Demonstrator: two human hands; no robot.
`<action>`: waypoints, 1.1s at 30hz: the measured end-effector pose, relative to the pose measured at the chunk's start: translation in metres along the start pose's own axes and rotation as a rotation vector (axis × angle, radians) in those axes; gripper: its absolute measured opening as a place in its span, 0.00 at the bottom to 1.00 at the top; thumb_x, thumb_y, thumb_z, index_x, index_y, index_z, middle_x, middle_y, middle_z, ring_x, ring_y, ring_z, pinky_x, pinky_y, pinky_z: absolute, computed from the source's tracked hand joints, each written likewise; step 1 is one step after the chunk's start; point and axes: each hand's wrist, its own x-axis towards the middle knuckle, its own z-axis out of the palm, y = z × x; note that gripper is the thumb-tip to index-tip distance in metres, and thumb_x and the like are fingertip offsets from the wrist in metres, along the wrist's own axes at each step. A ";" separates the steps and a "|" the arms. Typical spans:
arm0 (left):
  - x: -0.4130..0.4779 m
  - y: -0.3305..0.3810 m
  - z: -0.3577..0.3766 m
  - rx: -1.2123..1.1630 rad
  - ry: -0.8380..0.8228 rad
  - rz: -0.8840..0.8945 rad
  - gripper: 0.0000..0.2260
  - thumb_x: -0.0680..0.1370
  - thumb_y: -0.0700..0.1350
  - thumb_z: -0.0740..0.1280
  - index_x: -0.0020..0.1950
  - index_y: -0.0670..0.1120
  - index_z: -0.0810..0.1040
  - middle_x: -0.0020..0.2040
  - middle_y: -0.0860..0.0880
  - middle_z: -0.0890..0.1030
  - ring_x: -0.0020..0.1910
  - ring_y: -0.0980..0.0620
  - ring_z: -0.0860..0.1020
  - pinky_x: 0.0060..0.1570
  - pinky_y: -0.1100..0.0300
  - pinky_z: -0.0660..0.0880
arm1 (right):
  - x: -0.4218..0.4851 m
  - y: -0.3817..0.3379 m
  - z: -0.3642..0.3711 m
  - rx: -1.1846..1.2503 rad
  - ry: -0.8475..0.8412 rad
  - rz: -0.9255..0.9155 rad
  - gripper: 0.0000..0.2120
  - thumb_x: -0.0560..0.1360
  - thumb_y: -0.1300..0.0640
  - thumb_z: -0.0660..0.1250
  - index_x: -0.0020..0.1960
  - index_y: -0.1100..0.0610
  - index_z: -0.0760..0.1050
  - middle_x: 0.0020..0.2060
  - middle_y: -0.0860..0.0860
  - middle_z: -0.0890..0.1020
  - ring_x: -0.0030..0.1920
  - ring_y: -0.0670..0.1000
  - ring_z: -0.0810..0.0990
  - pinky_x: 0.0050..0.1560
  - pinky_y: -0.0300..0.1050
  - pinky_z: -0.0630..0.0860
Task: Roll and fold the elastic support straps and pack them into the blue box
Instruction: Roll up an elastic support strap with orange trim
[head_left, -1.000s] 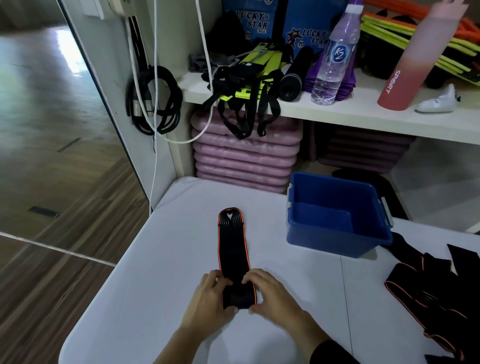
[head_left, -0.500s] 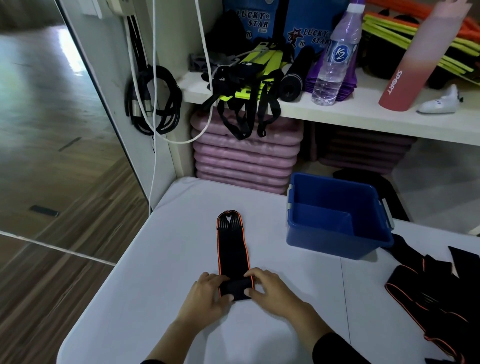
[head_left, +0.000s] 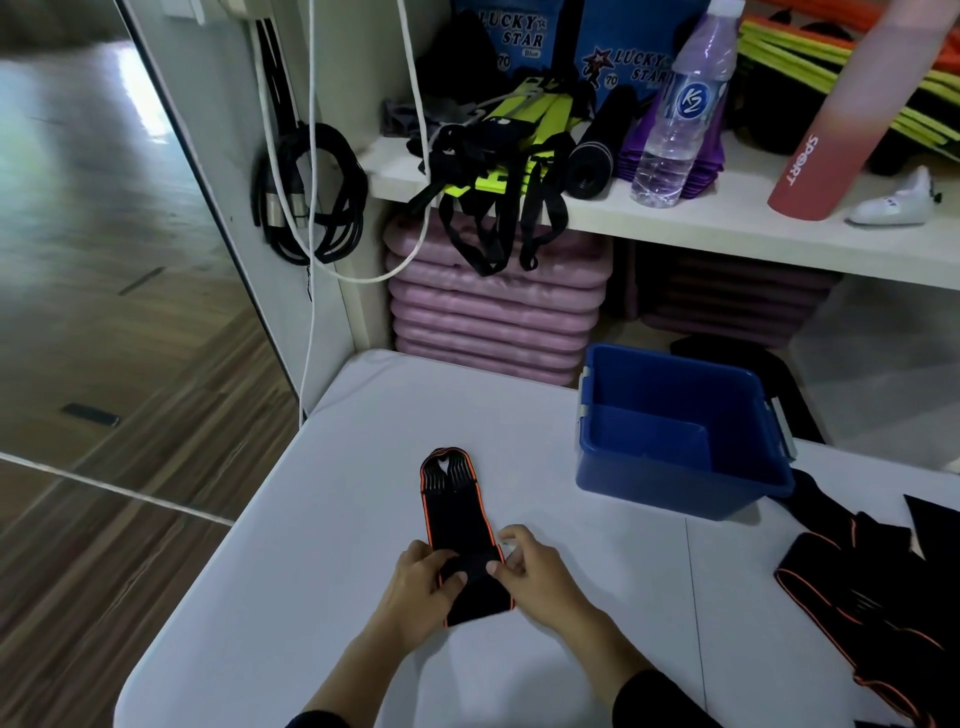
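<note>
On table (head_left: 311, 571) below shelf (head_left: 675, 223), near blue box (head_left: 670, 493): left hand (head_left: 421, 587), right hand (head_left: 545, 582), each grip tight on strap (head_left: 457, 512).

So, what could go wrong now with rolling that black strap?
1. The left hand and right hand pinch only the near end of the black elastic strap with orange edging; a slipped grip could let the springy roll unwind.
2. Its flat part lies slightly slanted, so the roll may come out crooked.
3. The loose pile of black and orange straps near the blue plastic box might tangle.
</note>
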 end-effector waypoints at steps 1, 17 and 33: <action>-0.001 -0.002 0.000 -0.013 0.028 0.038 0.16 0.76 0.46 0.65 0.64 0.48 0.73 0.52 0.51 0.68 0.54 0.50 0.72 0.60 0.56 0.71 | -0.001 -0.001 0.001 0.009 0.009 -0.016 0.13 0.75 0.52 0.67 0.57 0.51 0.70 0.37 0.47 0.76 0.40 0.45 0.76 0.44 0.34 0.72; -0.015 -0.009 0.000 0.112 0.113 0.197 0.29 0.71 0.63 0.56 0.67 0.50 0.72 0.56 0.52 0.72 0.57 0.52 0.70 0.57 0.66 0.66 | 0.003 0.004 -0.011 -0.169 -0.116 -0.254 0.20 0.70 0.52 0.70 0.61 0.44 0.74 0.55 0.38 0.74 0.58 0.39 0.72 0.63 0.36 0.69; -0.007 -0.001 0.003 0.030 0.252 0.176 0.13 0.72 0.58 0.63 0.46 0.51 0.80 0.44 0.57 0.72 0.47 0.55 0.72 0.42 0.72 0.65 | 0.011 -0.009 0.002 0.009 -0.032 -0.014 0.05 0.74 0.58 0.67 0.48 0.54 0.72 0.35 0.48 0.73 0.36 0.47 0.71 0.36 0.36 0.71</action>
